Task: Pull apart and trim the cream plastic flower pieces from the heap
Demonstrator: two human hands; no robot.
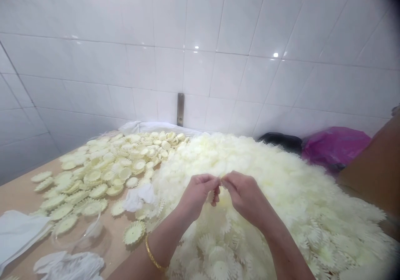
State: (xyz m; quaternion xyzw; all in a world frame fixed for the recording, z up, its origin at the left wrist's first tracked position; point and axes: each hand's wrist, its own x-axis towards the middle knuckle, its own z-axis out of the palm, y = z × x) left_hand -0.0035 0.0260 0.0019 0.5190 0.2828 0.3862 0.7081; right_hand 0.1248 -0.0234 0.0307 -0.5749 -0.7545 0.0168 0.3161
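My left hand (197, 194) and my right hand (248, 198) meet near the middle of the view, thumbs and fingertips pinched close together. Whatever lies between the fingertips is too small and blurred to name. Below and behind both hands spreads a large heap of pale yellow-white frilly petal pieces (281, 205), like parts of artificial flowers. To the left of my left hand is a pile of pale yellow-green discs with toothed edges (93, 176). One such disc (134, 232) lies apart beside my left forearm.
On the brown tabletop (23, 192) are a clear plastic container (78, 238), crumpled white plastic (70, 266) and a white sheet (18, 234). A magenta bag (336, 146) and a black object (281, 141) sit at the back right. A tiled wall (203, 21) stands behind. A large brown shape (371, 176) occupies the right edge.
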